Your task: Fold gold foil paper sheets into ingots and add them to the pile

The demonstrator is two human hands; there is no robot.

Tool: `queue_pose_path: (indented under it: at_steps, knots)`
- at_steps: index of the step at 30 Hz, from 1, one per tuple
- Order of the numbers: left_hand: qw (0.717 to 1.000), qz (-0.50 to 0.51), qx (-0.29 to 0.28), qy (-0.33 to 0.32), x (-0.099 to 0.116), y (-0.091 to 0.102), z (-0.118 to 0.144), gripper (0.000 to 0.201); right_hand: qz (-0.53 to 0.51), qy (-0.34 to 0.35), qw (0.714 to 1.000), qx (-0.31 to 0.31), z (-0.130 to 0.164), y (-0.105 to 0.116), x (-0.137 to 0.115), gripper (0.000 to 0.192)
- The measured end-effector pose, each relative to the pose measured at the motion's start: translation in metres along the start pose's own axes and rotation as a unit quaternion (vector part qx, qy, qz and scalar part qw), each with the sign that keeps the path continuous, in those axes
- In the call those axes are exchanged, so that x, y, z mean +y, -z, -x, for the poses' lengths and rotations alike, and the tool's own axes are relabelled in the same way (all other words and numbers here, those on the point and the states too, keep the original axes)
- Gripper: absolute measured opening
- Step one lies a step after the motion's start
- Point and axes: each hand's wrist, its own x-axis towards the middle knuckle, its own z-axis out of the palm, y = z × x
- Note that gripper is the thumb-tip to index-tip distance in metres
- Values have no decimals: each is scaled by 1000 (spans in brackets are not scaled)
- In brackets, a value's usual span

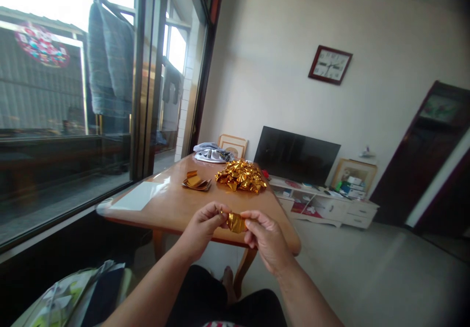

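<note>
Head view, left hand (201, 230) and right hand (267, 241), each grip pinching crinkled gold foil (235, 222), glossy wooden table (172, 204)

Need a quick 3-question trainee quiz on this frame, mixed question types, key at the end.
1. True or false: both the left hand and the right hand pinch the same piece of gold foil paper.
2. What lies on the wooden table between the pile of folded gold pieces and the window side? A) a stack of flat foil sheets B) a mug C) a laptop
3. Fill in: on the wall above the television hangs a ____.

Key: 1 true; 2 A; 3 clock.
</note>
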Motion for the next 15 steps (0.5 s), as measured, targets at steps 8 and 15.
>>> queue_pose_path:
  at_steps: [8,15]
  knots:
    - [1000,-5,-6,-11,8,-2,6,16,-35,-13,999,-15,5,1,-3,25]
    - [1000,-4,-26,17,10,-2,7,14,20,19,1000,-13,5,2,-5,38]
